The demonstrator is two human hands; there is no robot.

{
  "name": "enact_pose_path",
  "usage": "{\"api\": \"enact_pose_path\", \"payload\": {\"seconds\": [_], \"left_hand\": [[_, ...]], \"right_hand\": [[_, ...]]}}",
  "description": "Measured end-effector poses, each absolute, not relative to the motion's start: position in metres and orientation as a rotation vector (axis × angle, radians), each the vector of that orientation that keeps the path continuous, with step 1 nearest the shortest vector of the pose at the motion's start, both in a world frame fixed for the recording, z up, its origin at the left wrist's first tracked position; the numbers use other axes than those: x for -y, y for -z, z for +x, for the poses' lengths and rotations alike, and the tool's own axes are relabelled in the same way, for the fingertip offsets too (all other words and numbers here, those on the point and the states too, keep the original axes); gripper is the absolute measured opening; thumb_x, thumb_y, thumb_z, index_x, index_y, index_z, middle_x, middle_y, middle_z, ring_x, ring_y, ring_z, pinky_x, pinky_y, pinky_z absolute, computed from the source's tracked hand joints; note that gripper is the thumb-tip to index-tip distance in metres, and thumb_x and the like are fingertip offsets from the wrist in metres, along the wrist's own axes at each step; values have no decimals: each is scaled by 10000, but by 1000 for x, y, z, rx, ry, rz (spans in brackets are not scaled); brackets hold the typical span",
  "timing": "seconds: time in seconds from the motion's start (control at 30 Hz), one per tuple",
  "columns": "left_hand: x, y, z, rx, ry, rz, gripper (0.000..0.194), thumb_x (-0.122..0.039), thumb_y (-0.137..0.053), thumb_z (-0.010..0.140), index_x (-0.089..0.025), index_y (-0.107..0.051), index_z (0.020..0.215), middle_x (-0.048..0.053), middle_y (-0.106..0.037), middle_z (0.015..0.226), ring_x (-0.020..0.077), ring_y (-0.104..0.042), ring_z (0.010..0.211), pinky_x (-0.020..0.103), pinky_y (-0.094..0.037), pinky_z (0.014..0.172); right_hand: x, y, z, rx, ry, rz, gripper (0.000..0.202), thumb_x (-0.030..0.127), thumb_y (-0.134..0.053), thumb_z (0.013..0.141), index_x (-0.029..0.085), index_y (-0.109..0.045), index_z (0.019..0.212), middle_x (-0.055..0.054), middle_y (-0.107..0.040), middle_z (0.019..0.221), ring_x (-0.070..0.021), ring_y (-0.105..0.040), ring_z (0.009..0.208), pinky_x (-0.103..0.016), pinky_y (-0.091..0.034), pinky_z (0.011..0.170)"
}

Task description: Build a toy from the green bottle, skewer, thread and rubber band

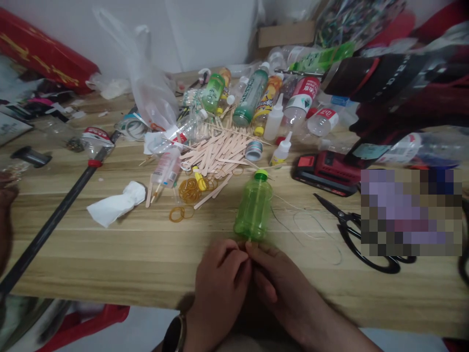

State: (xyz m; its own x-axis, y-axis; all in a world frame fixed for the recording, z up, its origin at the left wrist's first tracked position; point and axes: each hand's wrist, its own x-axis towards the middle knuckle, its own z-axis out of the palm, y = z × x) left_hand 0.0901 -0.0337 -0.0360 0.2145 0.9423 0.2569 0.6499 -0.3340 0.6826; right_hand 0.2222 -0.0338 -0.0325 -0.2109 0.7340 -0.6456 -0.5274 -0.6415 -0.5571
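A translucent green plastic bottle (253,205) with a yellow-green cap lies or stands just beyond my hands, its bottom end toward me. A thin pale stick (250,240) shows at that end, and a straight line runs through the bottle toward the cap. My right hand (280,274) is closed, its thumb pressed at the stick. My left hand (223,274), with a watch at the wrist, is closed against it, fingers curled; what they pinch is hidden. Some blur covers both hands. Thin loose thread (318,225) trails to the bottle's right.
Black-handled scissors (342,217) and a red-black power drill (330,168) lie at right. Wooden sticks (220,149) are heaped behind the bottle, near rubber bands (189,190), glue bottles (274,120) and several plastic bottles. Crumpled tissue (117,203) and a dark bar (54,220) lie left.
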Motion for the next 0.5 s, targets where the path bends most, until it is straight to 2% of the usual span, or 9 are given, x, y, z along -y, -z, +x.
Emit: {"api": "enact_pose_path", "payload": {"seconds": [0.1,0.2,0.27,0.37,0.43,0.5], "left_hand": [[31,26,86,-1337,-950,1629,137,-171,-598,834,-215,-610,705,41,-698,862,177,-668,792,265,-528,685],[26,23,81,-1281,-884,1170,170,-304,-613,837,-217,-543,709,6,-656,730,132,-566,596,220,-443,535],[23,22,78,-1321,-840,1031,220,-357,-633,815,-226,-501,698,-49,-553,595,109,-454,499,207,-378,485],[18,19,74,-1400,-803,1182,146,-287,-646,757,-226,-529,695,-72,-493,565,114,-449,508,209,-365,499],[15,16,71,-1429,-736,1433,30,-222,-611,742,-221,-624,716,-40,-567,617,138,-518,568,227,-394,539],[12,13,67,-1471,-663,1629,137,-201,-570,753,-224,-704,739,-3,-656,677,167,-589,632,253,-434,587]], "right_hand": [[32,30,225,252,-1927,-1227,501,579,-859,610,197,-535,593,109,-385,319,-23,-233,322,-174,-152,365],[30,26,226,231,-1915,-1260,465,539,-885,569,182,-612,687,110,-426,356,-31,-251,337,-164,-151,343],[30,24,227,221,-1904,-1274,485,541,-893,545,170,-640,729,110,-437,366,-36,-266,350,-156,-168,339],[31,24,228,215,-1890,-1281,508,566,-895,523,169,-640,713,111,-428,351,-38,-269,346,-157,-180,334],[32,25,229,217,-1879,-1281,507,568,-898,523,171,-643,710,105,-430,336,-44,-286,339,-164,-186,335],[32,26,230,217,-1865,-1277,506,568,-902,525,173,-650,718,98,-438,322,-52,-310,336,-170,-198,343]]}}
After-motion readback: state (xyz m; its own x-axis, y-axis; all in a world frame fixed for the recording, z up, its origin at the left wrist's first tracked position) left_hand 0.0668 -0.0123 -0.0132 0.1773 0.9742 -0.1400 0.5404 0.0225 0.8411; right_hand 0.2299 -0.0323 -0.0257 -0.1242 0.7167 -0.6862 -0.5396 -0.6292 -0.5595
